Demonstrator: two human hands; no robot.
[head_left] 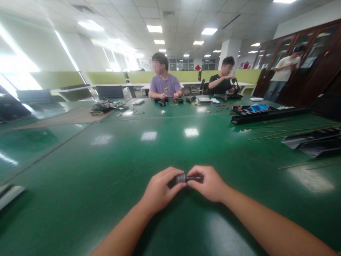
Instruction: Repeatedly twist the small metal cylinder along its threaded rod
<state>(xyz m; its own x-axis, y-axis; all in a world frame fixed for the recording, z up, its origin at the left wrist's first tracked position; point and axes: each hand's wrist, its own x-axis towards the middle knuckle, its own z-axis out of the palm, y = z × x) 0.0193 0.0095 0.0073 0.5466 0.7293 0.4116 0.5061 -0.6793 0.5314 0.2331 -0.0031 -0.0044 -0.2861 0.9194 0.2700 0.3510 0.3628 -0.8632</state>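
Observation:
Just above the green tabletop point(128, 153), my left hand point(159, 187) is closed around a small grey metal cylinder point(181, 178), thumb and fingers pinching it from the left. A thin dark shaft point(196, 177) runs out of the cylinder to the right, lying level. My right hand point(211, 184) pinches this shaft close to the cylinder, with the shaft's tip showing between thumb and fingers. The hands nearly meet at the fingertips. Whether the shaft and cylinder are one piece or two, I cannot tell.
Black metal channels point(266, 115) and thin rods point(277, 134) lie at the right. A pile of parts point(106, 106) sits at the far left, a pale flat object point(12, 197) at the near left. Two people point(165, 83) sit working across the table; another stands by the cabinets point(314, 53).

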